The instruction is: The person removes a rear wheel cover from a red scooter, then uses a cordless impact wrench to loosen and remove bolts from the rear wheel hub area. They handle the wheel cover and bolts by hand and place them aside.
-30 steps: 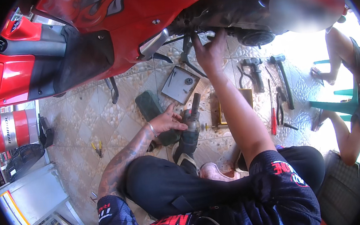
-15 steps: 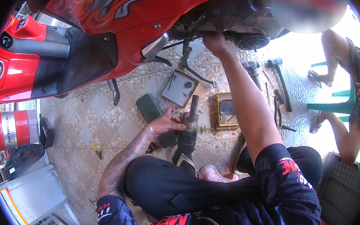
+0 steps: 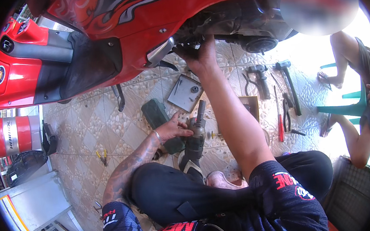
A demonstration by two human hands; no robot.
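Note:
My right hand [image 3: 202,55] reaches up into the dark underside of the red scooter [image 3: 134,19], just right of a silver panel [image 3: 159,51]; its fingertips are hard to make out. My left hand [image 3: 173,129] is on an upright power tool [image 3: 195,138], fingers curved against its body, beside a green case [image 3: 154,109]. A metal tray [image 3: 177,90] holding small parts lies beneath the scooter. A second tray [image 3: 249,99] is partly hidden behind my right forearm.
Pliers [image 3: 286,112], a red screwdriver [image 3: 280,127], a black tool [image 3: 262,81] and a hammer-like tool [image 3: 291,81] lie rightward. Another person [image 3: 345,55] sits by a green stool [image 3: 341,109]. Yellow pliers [image 3: 102,156], a red drum [image 3: 10,135] and a metal cabinet [image 3: 34,192] are leftward.
My right hand shifted right half a second ago and has now swung back left, its wrist turned, toward the silver panel. My left hand stays on the power tool.

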